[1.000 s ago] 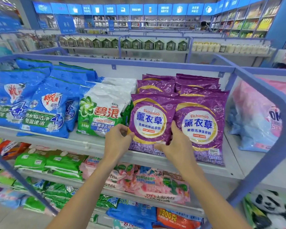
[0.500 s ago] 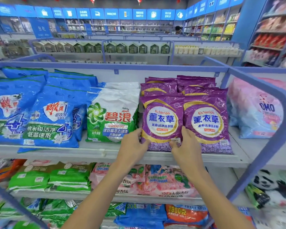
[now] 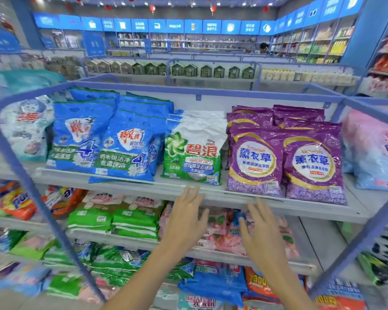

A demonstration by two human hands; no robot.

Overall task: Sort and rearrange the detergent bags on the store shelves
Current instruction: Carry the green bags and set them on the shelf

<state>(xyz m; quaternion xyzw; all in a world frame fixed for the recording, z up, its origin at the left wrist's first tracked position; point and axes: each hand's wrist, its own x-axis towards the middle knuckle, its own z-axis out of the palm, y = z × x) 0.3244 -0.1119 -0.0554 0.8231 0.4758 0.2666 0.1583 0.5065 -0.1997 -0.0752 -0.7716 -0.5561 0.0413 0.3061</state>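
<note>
hands come first: the left hand (image 3: pixel 186 220) and right hand (image 3: pixel 263 233) hover side by side, fingers straight and spread wide, holding nothing. they sit just below the front lip of the top shelf (image 3: pixel 211 194) and in front of the pink bags (image 3: pixel 224 231) on the shelf beneath. directly above the right hand, 2 front purple bags (image 3: pixel 254 162) stand touching each other, faces forward, with more purple bags stacked behind; they read "eichimoo" and "薰衣草". that row looks squared up, so the hands seem to be between bags, with no grip taken. beside the purple row to the left leans a green-and-white bag (image 3: pixel 195 153) marked "碧浪", its small brand word too blurred to read. further left are the blue bags (image 3: pixel 123 148), each with a large "4"; the front 1 juts over the lip and sits crooked. it seems the likeliest next target, calling for a reach up and left, a grip on both lower corners and a push back. at the far right a pink-and-blue bag (image 3: pixel 376 151) shows part of "omo".
</note>
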